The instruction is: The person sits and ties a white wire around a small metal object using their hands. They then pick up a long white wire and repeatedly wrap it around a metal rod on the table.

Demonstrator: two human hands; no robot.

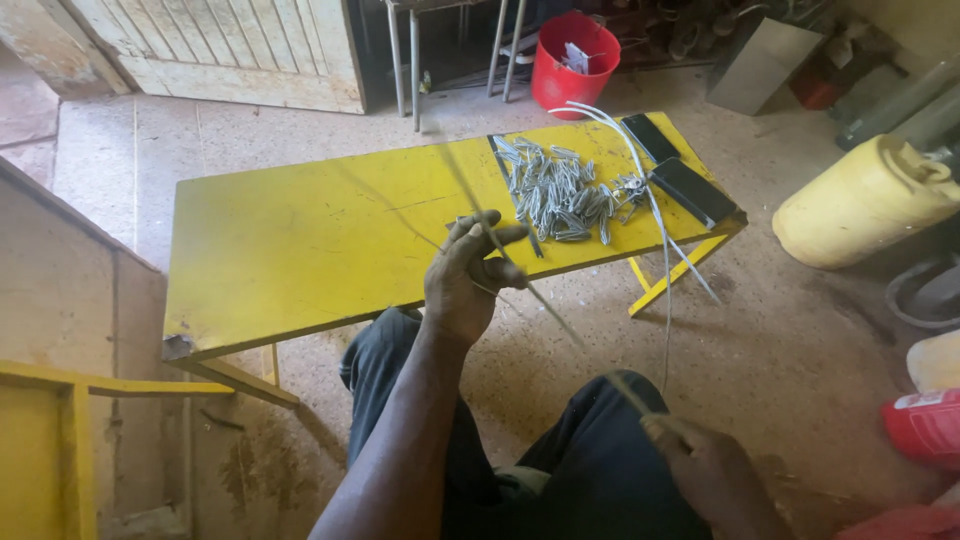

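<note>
**Thin rod held between two hands over a yellow bench**

Left hand [468, 278]: raised in front of the bench edge, fingers closed together around a thin grey rod [560, 325], thumb pressed along it.

Right hand [712, 470]: low at the bottom right, above the knee, fingers clamped on the lower end of the same rod.

Thin grey rod: blurred, runs on a slant from beyond the left hand, over the bench top, down to the right hand.

Yellow bench [300, 240]: long, flat, painted wood, standing on a speckled floor just ahead of the person's knees, which are in dark trousers.

Pile of short grey metal pieces [556, 195]: loose heap on the far right part of the bench top.

Two dark phones [680, 170]: lying flat at the right end of the bench, just beside the pile.

White cable [655, 215]: curves across the right end and hangs over the edge.

Red bucket [574, 62]: on the floor beyond the bench.

Yellow jerrycan [865, 200]: on its side, right of the bench.
</note>
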